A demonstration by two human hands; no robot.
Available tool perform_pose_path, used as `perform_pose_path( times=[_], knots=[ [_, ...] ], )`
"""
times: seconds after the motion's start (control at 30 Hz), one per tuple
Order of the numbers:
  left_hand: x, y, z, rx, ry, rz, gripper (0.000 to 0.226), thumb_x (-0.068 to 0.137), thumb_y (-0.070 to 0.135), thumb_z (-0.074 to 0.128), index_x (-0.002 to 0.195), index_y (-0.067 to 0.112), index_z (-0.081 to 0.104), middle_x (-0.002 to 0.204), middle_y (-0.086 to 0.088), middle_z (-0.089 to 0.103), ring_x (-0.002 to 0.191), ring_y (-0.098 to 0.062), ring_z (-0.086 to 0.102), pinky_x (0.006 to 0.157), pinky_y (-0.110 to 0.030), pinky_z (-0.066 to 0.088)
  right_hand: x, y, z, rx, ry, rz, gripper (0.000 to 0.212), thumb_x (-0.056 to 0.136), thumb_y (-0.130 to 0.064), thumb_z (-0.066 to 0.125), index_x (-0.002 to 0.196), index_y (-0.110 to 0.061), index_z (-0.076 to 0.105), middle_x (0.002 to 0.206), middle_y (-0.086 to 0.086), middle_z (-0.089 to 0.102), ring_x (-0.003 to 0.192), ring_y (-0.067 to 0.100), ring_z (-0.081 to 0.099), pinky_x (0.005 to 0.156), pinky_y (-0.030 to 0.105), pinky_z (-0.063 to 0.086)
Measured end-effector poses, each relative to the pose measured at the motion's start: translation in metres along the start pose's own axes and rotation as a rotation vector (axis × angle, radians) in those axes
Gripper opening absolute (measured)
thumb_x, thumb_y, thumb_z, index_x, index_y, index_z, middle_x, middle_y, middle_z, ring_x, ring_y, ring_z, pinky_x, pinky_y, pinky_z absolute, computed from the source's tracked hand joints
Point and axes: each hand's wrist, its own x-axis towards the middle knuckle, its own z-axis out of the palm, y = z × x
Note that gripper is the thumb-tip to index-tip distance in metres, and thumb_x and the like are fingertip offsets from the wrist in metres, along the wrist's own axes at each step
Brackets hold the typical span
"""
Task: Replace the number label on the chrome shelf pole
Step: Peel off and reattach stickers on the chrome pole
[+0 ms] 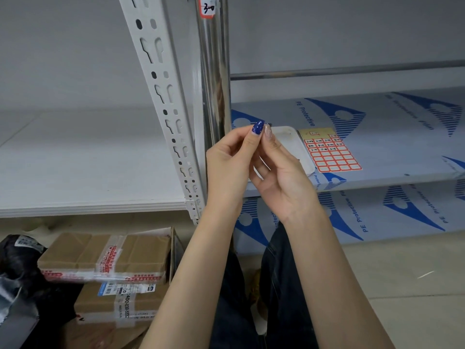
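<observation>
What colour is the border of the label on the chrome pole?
Red border, on the label; head view.

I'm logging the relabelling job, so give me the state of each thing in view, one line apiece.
Red-bordered white number label: stuck on the chrome shelf pole, handwritten.
Yellow-backed sheet of red-bordered labels: flat on the film-covered shelf, partly peeled.
White plastic tray: flat on the shelf.
Left hand: fingers curled, tips meeting the other hand's.
Right hand: fingers curled; anything pinched is hidden.
Brown cardboard boxes: taped shut, one atop another.
</observation>
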Motion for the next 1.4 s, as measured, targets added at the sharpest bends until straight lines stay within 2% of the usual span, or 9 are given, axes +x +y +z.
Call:
perform_pose_path(
  times=[0.17, 0.33, 0.47, 0.57, 0.73, 1.0, 1.1, 1.27, 1.4],
  knots=[
    [0.001, -0.012, 0.005, 0.012, -0.013, -0.043, 0.013, 0.091, 0.016, 0.059, 0.092, 0.010, 0.069, 0.078, 0.000, 0.065, 0.075, -0.007, 0.057, 0.071, -0.020, 0.048, -0.001, 0.000, -0.011, 0.001, 0.051, 0.014, 0.038, 0.073, -0.031, 0.067, 0.107, -0.014, 0.067, 0.095, 0.001, 0.069, 0.094, 0.012, 0.064, 0.091, 0.029, 0.052],
    [0.008, -0.024, 0.011, 0.045, 0.015, -0.059, 0.013, 0.093, 0.011, 0.055, 0.090, 0.011, 0.067, 0.067, 0.009, 0.066, 0.061, 0.003, 0.057, 0.061, -0.012, 0.046, -0.004, -0.001, -0.022, 0.029, 0.119, 0.021, 0.040, 0.068, -0.031, 0.069, 0.104, -0.015, 0.068, 0.087, -0.002, 0.069, 0.086, 0.009, 0.063, 0.091, 0.028, 0.051],
    [0.019, -0.037, 0.015, 0.172, -0.046, -0.077, 0.010, 0.091, 0.005, 0.058, 0.095, 0.006, 0.067, 0.075, 0.001, 0.067, 0.062, 0.003, 0.061, 0.063, -0.011, 0.049, -0.009, -0.006, -0.033, 0.059, 0.190, 0.014, 0.023, 0.073, -0.029, 0.069, 0.092, -0.017, 0.068, 0.078, -0.005, 0.069, 0.082, 0.008, 0.062, 0.077, 0.023, 0.056],
    [0.030, -0.047, 0.018, 0.284, -0.064, -0.091, 0.013, 0.089, 0.001, 0.058, 0.098, 0.005, 0.066, 0.078, 0.001, 0.066, 0.063, 0.003, 0.062, 0.063, -0.008, 0.048, -0.012, -0.010, -0.041, 0.063, 0.281, 0.003, 0.012, 0.082, -0.026, 0.068, 0.089, -0.016, 0.066, 0.074, -0.005, 0.066, 0.078, 0.008, 0.060, 0.075, 0.024, 0.056],
    [0.051, -0.065, 0.021, 0.426, -0.102, -0.143, 0.019, 0.086, -0.007, 0.058, 0.102, 0.000, 0.065, 0.089, -0.006, 0.064, 0.079, -0.009, 0.061, 0.074, -0.011, 0.051, -0.016, -0.015, -0.056, 0.059, 0.385, 0.000, 0.013, 0.084, -0.026, 0.068, 0.090, -0.016, 0.064, 0.080, -0.003, 0.064, 0.077, 0.009, 0.060, 0.072, 0.024, 0.053],
    [0.085, -0.084, 0.022, 0.600, -0.104, -0.207, 0.034, 0.086, -0.020, 0.041, 0.114, -0.011, 0.056, 0.085, -0.007, 0.060, 0.079, -0.017, 0.057, 0.065, -0.010, 0.049, -0.023, -0.019, -0.065, 0.104, 0.457, 0.005, 0.013, 0.083, -0.025, 0.069, 0.091, -0.015, 0.064, 0.084, -0.001, 0.063, 0.079, 0.010, 0.061, 0.070, 0.025, 0.053],
    [0.086, -0.090, 0.020, 0.685, -0.137, -0.209, 0.030, 0.087, -0.015, 0.046, 0.113, -0.006, 0.057, 0.093, -0.011, 0.062, 0.085, -0.018, 0.060, 0.067, -0.010, 0.049, -0.024, -0.019, -0.069, 0.111, 0.471, 0.016, 0.017, 0.083, -0.026, 0.069, 0.094, -0.015, 0.064, 0.086, 0.000, 0.063, 0.082, 0.011, 0.061, 0.069, 0.025, 0.053],
    [0.085, -0.090, 0.017, 0.855, -0.151, -0.159, 0.020, 0.081, 0.004, 0.069, 0.101, 0.003, 0.066, 0.086, -0.005, 0.067, 0.082, -0.011, 0.060, 0.086, -0.021, 0.047, -0.026, -0.020, -0.070, 0.146, 0.464, 0.018, 0.018, 0.083, -0.027, 0.068, 0.095, -0.014, 0.063, 0.084, -0.001, 0.063, 0.079, 0.010, 0.061, 0.065, 0.024, 0.053],
    [0.090, -0.089, 0.019, 0.864, -0.100, -0.126, 0.014, 0.091, 0.001, 0.052, 0.098, 0.002, 0.065, 0.085, -0.011, 0.067, 0.068, -0.010, 0.061, 0.073, -0.018, 0.051, -0.027, -0.021, -0.068, 0.140, 0.461, 0.010, 0.019, 0.083, -0.027, 0.069, 0.095, -0.013, 0.063, 0.083, -0.001, 0.064, 0.077, 0.010, 0.062, 0.064, 0.024, 0.053]
  ],
)
